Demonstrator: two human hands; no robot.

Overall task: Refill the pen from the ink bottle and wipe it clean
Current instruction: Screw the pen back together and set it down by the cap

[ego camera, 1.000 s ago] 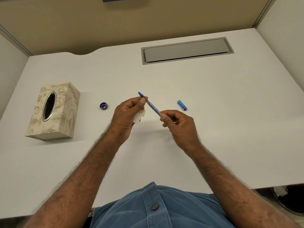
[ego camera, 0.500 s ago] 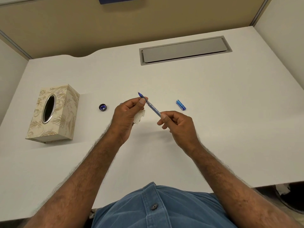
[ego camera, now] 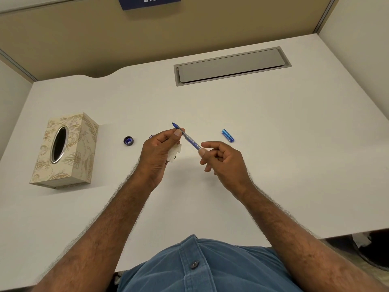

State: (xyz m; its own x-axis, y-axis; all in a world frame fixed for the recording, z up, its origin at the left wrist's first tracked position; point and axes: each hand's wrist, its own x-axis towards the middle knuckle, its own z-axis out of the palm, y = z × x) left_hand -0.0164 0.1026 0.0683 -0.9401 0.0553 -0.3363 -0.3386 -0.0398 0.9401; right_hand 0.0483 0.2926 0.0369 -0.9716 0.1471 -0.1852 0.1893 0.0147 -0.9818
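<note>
Tissue box [ego camera: 63, 148] sits far left with a dark oval slot, then the bottle cap [ego camera: 128, 141], the left hand [ego camera: 160, 154] pinching the pen [ego camera: 188, 138] near its nib with a tissue wad [ego camera: 174, 153] tucked underneath, the right hand [ego camera: 225, 161] pinching its tail, pen cap [ego camera: 228, 135] lying rightmost.

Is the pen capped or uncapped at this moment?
Uncapped. The pen, held between both hands, shows its bare tip, and the blue cap lies apart on the desk.
</note>
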